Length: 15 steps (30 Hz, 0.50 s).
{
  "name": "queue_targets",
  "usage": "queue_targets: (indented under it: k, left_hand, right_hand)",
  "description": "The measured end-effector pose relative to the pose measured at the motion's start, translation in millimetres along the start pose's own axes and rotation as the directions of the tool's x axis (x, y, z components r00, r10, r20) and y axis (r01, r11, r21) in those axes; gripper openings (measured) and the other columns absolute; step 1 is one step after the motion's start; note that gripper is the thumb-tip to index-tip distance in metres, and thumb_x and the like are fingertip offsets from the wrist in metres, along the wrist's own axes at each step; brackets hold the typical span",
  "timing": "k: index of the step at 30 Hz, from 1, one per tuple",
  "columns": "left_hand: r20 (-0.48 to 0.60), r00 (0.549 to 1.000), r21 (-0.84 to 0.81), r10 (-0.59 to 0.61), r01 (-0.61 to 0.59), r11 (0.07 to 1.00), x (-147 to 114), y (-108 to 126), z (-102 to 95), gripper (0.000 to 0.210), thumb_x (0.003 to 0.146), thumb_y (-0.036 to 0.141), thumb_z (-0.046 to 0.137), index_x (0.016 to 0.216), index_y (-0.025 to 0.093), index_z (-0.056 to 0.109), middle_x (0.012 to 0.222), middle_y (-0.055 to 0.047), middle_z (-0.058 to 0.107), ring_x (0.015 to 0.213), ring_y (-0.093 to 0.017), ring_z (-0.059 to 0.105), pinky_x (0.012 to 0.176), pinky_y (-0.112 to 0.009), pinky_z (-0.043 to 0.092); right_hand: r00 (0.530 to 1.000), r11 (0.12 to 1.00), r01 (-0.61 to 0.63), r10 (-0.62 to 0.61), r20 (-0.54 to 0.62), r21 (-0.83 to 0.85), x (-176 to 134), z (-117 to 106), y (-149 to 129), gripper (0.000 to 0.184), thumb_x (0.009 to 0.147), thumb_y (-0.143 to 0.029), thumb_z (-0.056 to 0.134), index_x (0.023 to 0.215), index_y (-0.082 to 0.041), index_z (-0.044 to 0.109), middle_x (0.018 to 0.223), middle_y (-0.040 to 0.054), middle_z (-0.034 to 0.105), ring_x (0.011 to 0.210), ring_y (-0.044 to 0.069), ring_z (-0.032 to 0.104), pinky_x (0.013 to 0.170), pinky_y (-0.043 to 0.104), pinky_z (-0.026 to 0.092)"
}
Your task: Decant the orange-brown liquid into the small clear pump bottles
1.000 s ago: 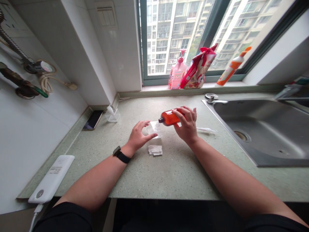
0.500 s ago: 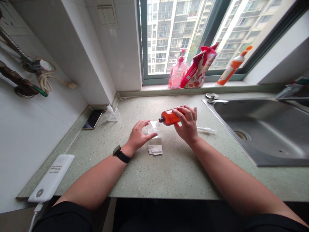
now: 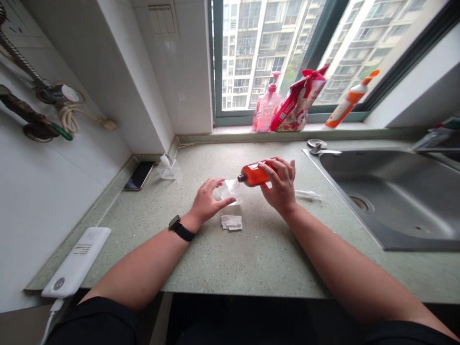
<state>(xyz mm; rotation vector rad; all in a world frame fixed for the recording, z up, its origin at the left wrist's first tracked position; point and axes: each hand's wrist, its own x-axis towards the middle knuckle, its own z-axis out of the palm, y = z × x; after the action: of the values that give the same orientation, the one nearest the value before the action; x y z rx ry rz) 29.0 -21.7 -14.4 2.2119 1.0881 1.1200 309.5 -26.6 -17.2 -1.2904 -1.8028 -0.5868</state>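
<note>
My right hand [image 3: 282,189] is wrapped around an amber bottle [image 3: 253,175] with red-orange contents. The bottle is tipped nearly level, its dark uncapped neck pointing left at the rim of a clear plastic box [image 3: 231,191]. Thumb and fingers of my left hand [image 3: 206,201] grip that box from the left side. Whether liquid is running from the neck is too small to tell. Just below the box lies a folded white tissue [image 3: 232,222] on the counter. A thin whitish item in clear wrapping [image 3: 309,194] lies to the right of my right hand.
A second clear box [image 3: 168,169] with something white in it and a phone [image 3: 139,175] sit at the back left. A white power bank [image 3: 77,261] lies at the left edge. On the right is a steel sink [image 3: 395,191]. Bottles and a red bag [image 3: 296,105] line the sill.
The view has shifted very slightly. Both hands, the bottle and the box keep the same positions relative to each other.
</note>
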Motion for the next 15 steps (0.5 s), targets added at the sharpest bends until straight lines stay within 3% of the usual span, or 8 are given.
queue_targets:
  k: [15]
  left_hand:
    - [-0.002, 1.000, 0.001, 0.011, -0.011, 1.000, 0.5, -0.1, 0.2, 0.066, 0.084, 0.059, 0.086, 0.136, 0.023, 0.064, 0.120, -0.010, 0.072, 0.109, -0.028, 0.071, 0.099, -0.047, 0.059]
  right_hand:
    - [1.000, 1.000, 0.019, -0.019, -0.014, -0.001, 1.0, -0.3, 0.4, 0.076, 0.086, -0.010, 0.067, 0.152, -0.042, 0.047, 0.141, 0.0055, 0.060, 0.145, 0.036, 0.051, 0.129, 0.073, 0.025]
